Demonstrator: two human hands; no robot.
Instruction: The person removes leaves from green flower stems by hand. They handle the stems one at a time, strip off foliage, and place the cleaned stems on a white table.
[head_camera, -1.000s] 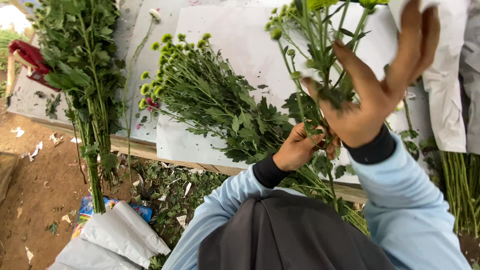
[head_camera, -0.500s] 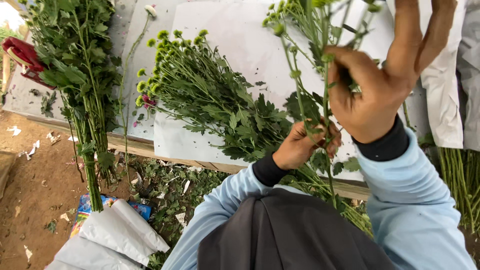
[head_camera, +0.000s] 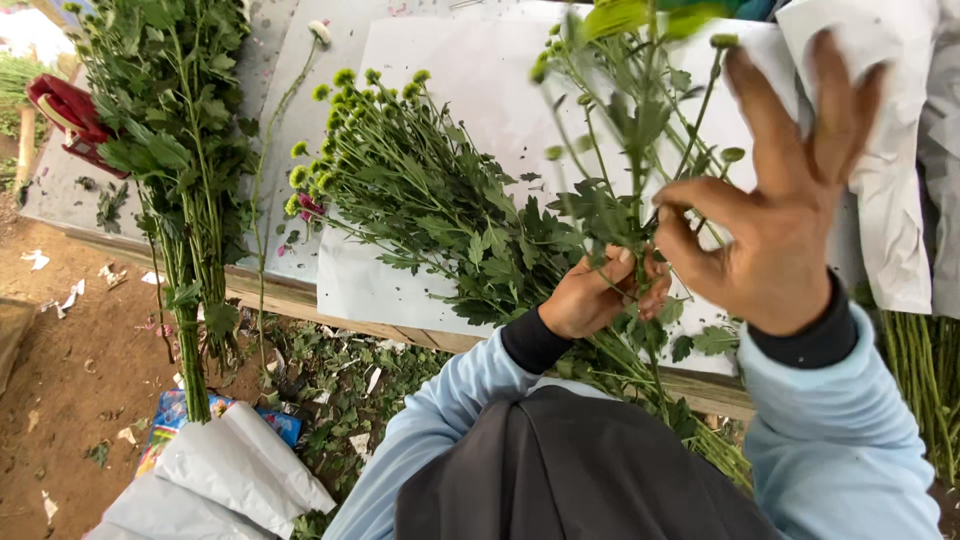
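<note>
Wooden table (head_camera: 300, 296) under white paper sheets (head_camera: 480, 90), green flower bunches (head_camera: 420, 200).

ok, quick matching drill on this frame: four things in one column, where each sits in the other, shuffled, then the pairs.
Things
1. red tool
2. flower bunch
3. left hand
4. folded white paper

Places
A. on the ground, lower left
B. on white paper on the bench
C. table's far left edge
D. gripping a held stem

Pairs: 1-C, 2-B, 3-D, 4-A
</note>
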